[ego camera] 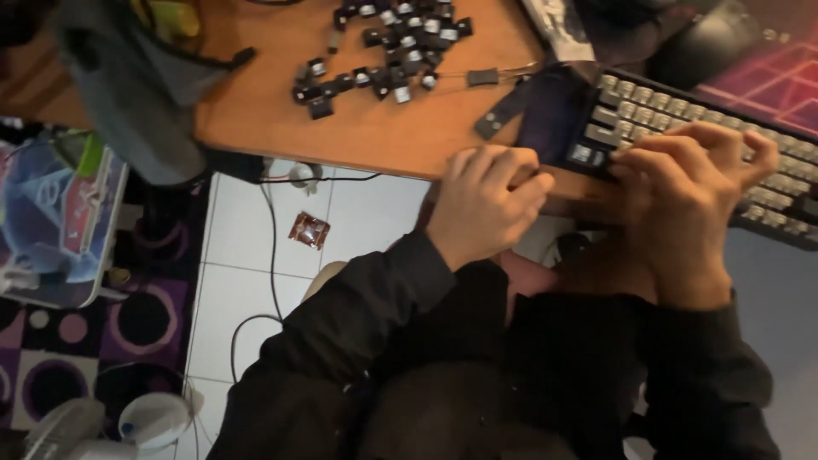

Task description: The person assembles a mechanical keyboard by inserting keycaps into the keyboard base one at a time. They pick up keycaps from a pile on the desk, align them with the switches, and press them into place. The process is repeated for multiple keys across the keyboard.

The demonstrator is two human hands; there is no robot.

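My left hand (486, 200) rests curled at the front edge of the wooden desk (375, 132), its knuckles next to the near corner of a dark keyboard (682, 115) with pale keycaps. My right hand (690, 187) lies over the keyboard's left end, fingers bent down onto the keys; what the fingertips pinch is hidden. Both arms wear black sleeves. A heap of loose dark keycaps (388, 51) lies on the desk farther back to the left.
A grey cap (128, 94) hangs over the desk's left edge. Below are white floor tiles (247, 281) with black cables, a small brown wrapper (308, 229), a purple circle-patterned rug (77, 341) and a white fan (102, 426). A pink-lit mat (771, 81) lies behind the keyboard.
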